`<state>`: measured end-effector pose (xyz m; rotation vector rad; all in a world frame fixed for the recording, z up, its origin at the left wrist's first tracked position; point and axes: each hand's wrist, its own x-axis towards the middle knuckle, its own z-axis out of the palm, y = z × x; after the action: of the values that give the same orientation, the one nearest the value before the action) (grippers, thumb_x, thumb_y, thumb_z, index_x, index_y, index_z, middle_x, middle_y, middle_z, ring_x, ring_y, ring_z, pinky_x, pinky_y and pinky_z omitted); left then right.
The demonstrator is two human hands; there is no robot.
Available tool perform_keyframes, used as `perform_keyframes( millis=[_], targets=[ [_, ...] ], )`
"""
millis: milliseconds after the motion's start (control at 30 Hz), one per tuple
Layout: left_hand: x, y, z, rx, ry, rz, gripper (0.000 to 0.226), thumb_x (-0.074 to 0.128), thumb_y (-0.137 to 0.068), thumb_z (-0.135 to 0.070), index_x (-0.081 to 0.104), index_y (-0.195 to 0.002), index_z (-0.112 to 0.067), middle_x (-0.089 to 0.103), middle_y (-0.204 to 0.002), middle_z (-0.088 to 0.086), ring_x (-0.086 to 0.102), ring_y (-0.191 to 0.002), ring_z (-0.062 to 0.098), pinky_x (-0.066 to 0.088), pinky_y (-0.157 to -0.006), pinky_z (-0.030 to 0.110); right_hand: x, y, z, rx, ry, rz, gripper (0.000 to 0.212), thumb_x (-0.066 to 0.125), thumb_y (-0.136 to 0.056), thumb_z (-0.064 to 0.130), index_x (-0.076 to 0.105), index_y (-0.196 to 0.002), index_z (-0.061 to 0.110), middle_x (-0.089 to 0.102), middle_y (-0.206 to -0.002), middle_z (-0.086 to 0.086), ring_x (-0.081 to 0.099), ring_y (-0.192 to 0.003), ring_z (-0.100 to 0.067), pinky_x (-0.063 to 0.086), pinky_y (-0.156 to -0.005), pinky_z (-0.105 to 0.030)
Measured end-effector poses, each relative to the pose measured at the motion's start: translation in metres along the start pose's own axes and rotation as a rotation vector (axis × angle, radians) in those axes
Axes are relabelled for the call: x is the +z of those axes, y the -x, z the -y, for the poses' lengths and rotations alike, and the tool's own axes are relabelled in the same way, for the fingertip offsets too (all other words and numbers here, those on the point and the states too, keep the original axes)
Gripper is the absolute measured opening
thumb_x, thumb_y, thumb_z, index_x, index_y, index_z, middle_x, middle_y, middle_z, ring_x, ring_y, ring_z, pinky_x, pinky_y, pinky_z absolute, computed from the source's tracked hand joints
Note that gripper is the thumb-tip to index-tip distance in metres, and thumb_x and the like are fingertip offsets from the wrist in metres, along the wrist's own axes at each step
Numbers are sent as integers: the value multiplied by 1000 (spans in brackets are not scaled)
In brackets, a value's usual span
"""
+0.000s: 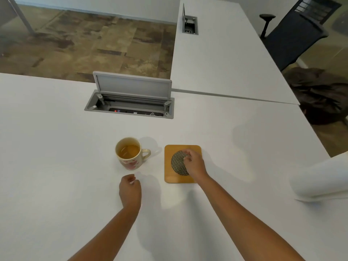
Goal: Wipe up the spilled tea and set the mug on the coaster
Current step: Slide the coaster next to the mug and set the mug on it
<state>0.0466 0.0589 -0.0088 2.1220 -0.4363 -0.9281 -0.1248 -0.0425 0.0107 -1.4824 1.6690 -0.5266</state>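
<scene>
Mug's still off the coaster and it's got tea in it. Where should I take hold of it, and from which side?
Take the mug by its handle, which points right toward the coaster. Come in from the right with a level grip: it stands upright and holds tea, so keep it untilted.

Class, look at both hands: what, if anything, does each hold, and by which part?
The right hand rests on the coaster, fingers on its patterned centre; whether it grips is unclear. The left hand, loosely curled, holds nothing.

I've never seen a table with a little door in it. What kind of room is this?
Probably an office or meeting room. The white table has an open pop-up socket box, a second box sits farther along, and an office chair stands beside it.
</scene>
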Motion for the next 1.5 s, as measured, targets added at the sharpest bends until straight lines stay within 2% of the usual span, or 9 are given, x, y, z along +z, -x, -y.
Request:
perform_keyframes(
  millis=[167, 267, 367, 633, 767, 967, 1133, 1367, 1500],
  targets=[
    [-29, -28, -14, 114, 66, 18, 50, 60, -83, -7, 42, -130, -7, 50, -134, 14, 52, -117, 32, 44, -91, 38, 35, 4, 31, -128, 12, 243, 38, 44, -93, 9, 51, -130, 16, 49, -99, -5, 45, -67, 1, 35, -56, -5],
    [-40, -42, -22, 189, 100, 102, 73, 71, -77, -15, 31, -138, -9, 40, -144, 13, 46, -125, 33, 44, -99, 45, 45, 3, 49, -138, 9, 338, 45, 52, -93, 15, 43, -137, 18, 50, -124, -9, 58, -97, -8, 44, -75, -12],
    [-48, -54, -30, 282, 69, 146, 90, 76, -72, -16, 20, -143, -15, 30, -150, 10, 37, -132, 32, 38, -105, 48, 51, 0, 60, -126, -16, 388, 54, 58, -90, 16, 38, -140, 16, 39, -146, -7, 52, -122, -20, 44, -95, -28],
    [-51, -57, -39, 458, 122, 414, 76, 79, -66, -15, 31, -120, -40, 38, -124, -12, 42, -113, 11, 40, -84, 23, 67, -5, 68, -184, 5, 465, 37, 49, -95, 36, 47, -122, 12, 55, -128, -6, 53, -106, -17, 39, -85, -27],
    [-46, -61, -39, 411, 144, 398, 83, 76, -71, -7, 26, -137, -22, 37, -130, -7, 39, -117, 13, 40, -94, 32, 72, -8, 69, -114, 0, 486, 34, 40, -98, 37, 46, -118, 10, 56, -116, -7, 52, -103, -20, 43, -95, -38],
    [-45, -64, -40, 444, 111, 390, 81, 77, -70, -6, 29, -134, -15, 39, -125, -5, 43, -114, 14, 42, -88, 28, 79, -13, 62, -111, 12, 432, 14, 51, -94, 29, 50, -99, 16, 55, -97, -2, 51, -91, -18, 42, -78, -33],
    [-37, -58, -37, 454, 107, 355, 81, 79, -68, -8, 31, -132, -18, 42, -122, -7, 45, -111, 13, 42, -88, 29, 73, -11, 57, -45, -143, 402, 17, 50, -95, 28, 48, -84, 16, 53, -77, 4, 55, -88, -18, 48, -96, -49],
    [-5, -40, -54, 500, 113, 385, 80, 81, -65, -11, 34, -128, -24, 45, -118, -10, 48, -105, 9, 40, -75, 13, 35, -14, 42, -5, -251, 337, 16, 45, -97, 25, 48, -85, 15, 52, -84, 1, 56, -93, -20, 47, -98, -49],
    [19, -26, -63, 520, 106, 417, 79, 81, -65, -10, 35, -128, -22, 45, -117, -10, 47, -105, 10, 40, -78, 16, 7, -17, 26, 20, -247, 287, 17, 44, -98, 29, 47, -82, 23, 54, -92, 1, 57, -112, -29, 46, -101, -47]
  ],
)
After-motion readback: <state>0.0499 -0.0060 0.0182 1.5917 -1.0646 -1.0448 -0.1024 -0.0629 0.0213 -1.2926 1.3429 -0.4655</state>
